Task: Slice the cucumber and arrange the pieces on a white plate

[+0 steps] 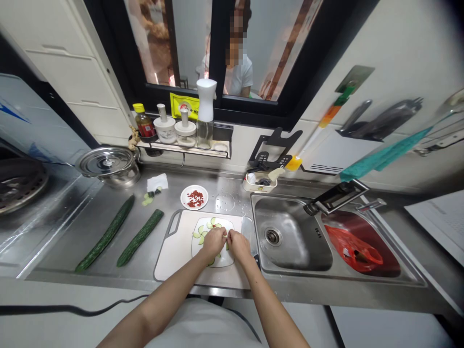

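Both of my hands meet above a white squarish plate [196, 250], fingertips almost touching. My left hand [214, 241] is closed in a pinch, and so is my right hand [239, 245]. Something small and pale shows between the fingertips, too small to name. Cucumber slices [201, 232] with green rims are laid out on the plate, partly hidden by my hands. Under the plate lies a pale cutting board [174, 261] with a grey edge. A knife [248, 232] rests along the board's right side, its dark handle partly behind my right forearm.
Two whole cucumbers [140, 238] lie to the left. Behind the board is a small plate [183, 200] of red bits, with cucumber ends [147, 199] farther left. A lidded pot [108, 166] stands at the back left; a double sink [293, 232] is on the right.
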A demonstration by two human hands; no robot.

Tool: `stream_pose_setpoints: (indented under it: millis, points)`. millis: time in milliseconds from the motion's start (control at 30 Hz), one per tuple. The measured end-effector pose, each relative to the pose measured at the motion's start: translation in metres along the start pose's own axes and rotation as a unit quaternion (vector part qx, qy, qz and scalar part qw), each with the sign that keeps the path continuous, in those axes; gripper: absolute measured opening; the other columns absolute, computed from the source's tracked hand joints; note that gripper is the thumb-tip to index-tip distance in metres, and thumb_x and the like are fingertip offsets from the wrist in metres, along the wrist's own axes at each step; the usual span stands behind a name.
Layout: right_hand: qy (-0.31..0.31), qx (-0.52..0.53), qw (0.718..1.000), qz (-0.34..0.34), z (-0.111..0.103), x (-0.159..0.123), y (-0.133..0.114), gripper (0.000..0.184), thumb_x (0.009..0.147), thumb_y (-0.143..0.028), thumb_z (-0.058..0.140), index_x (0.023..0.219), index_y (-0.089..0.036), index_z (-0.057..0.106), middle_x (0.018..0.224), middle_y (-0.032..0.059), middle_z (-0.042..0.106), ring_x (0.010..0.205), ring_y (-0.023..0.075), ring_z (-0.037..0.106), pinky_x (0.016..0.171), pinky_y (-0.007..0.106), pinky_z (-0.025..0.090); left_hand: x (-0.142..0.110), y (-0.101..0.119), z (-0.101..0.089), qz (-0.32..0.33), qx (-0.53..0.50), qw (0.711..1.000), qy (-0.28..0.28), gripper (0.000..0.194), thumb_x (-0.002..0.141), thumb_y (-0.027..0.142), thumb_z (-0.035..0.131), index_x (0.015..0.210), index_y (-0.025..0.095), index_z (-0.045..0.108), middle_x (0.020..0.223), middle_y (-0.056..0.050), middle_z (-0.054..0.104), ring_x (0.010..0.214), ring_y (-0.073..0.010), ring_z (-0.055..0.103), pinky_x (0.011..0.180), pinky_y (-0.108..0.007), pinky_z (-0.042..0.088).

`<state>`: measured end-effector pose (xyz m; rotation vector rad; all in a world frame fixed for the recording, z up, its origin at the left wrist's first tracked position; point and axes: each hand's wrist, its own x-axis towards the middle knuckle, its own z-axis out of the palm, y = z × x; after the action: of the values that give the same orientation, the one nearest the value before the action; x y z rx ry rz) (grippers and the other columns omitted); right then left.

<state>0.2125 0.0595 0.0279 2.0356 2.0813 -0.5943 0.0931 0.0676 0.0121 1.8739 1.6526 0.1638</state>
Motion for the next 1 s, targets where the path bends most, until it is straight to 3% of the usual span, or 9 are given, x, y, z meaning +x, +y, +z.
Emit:
stream_pose_setpoints:
  millis: [300,633,1000]
  points:
    - [0.04,0.03,0.999,-0.001,0.002,-0.002,0.005,0.021,0.095,-0.025,0.04,0.096,-0.021,0.06,0.096,0.0039,0.069,0.086,0.0137,0.062,0.065,0.023,0.03,-0.001,0.001,-0.002,-0.002,-0.019,1.0,0.007,0.018,0.089,0.025,0.048,0.097,0.021,0.064,0.1,-0.005,0.068,0.097,-0.0179,0.06,0.081,-0.026,0.041]
    - [0.031,0.018,0.999,0.015,0.004,-0.004,0.009,0.02,0.096,-0.027,0.04,0.098,-0.02,0.059,0.097,0.005,0.069,0.086,0.0135,0.062,0.065,0.024,0.03,0.0,-0.006,0.0,-0.02,-0.036,0.999,0.013,0.014,0.084,0.021,0.055,0.095,0.021,0.063,0.095,-0.003,0.069,0.091,-0.0168,0.061,0.077,-0.025,0.041]
    - [0.043,0.039,0.998,0.001,0.003,-0.006,0.005,0.02,0.094,-0.025,0.04,0.095,-0.021,0.06,0.094,0.0032,0.069,0.082,0.0124,0.06,0.063,0.024,0.027,-0.001,-0.011,-0.001,-0.017,-0.044,0.998,0.041,0.014,0.084,0.02,0.051,0.092,0.022,0.063,0.09,-0.001,0.069,0.089,-0.0159,0.062,0.076,-0.024,0.04]
